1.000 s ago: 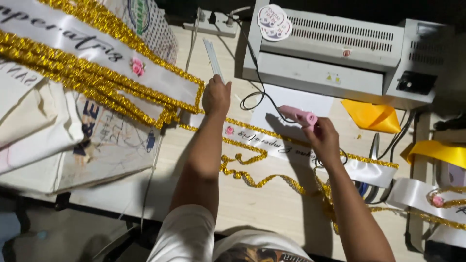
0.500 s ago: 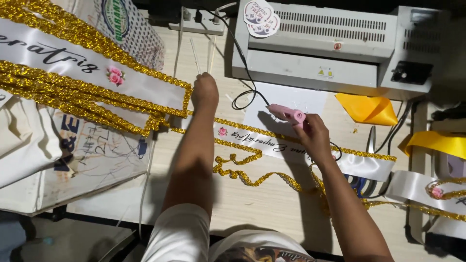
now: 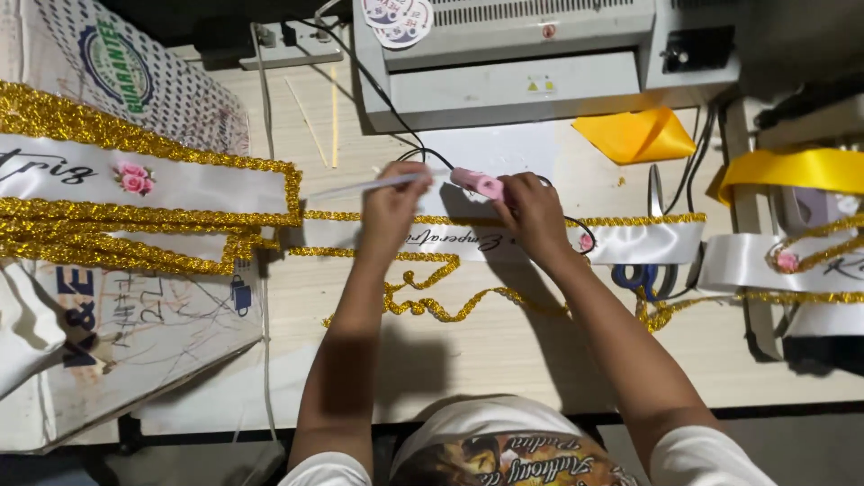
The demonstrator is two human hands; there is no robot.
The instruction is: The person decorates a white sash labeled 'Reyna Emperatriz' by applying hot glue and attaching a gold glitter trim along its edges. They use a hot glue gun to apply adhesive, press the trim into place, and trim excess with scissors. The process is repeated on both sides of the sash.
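— Head view, centre of the frame: left hand [image 3: 393, 205] pinching a thin, pale translucent glue stick [image 3: 364, 187], fingers closed round its right end, free end slanting toward the left.

— And the right hand [image 3: 535, 216]?

— Wrapped round a small pink plastic glue gun [image 3: 479, 184], fingers curled shut on the body, rear of the gun facing the stick's near end. Gap between stick and gun too small to judge; touching or just apart, cannot tell.

— Handling of the stick?

— Probably light, stiff but slightly bendy, smooth enough to slip. Best pinched close to the end nearest the gun, as now, for control. Gun light and rigid; likely hot at the nozzle, so safest held by the body.

— Underneath?

— White satin sash with gold glitter trim [image 3: 630, 241] lying flat across the pale wooden tabletop [image 3: 504, 351], just below both hands. Loose gold trim cord [image 3: 441, 308] wandering beneath it. Soft, limp stuff, easily creased.

— Elsewhere?

— Grey laminating machine [image 3: 513, 63] at top centre, folded orange cloth [image 3: 635, 135] upper right, pile of finished gold-edged sashes [image 3: 144, 193] at the left.
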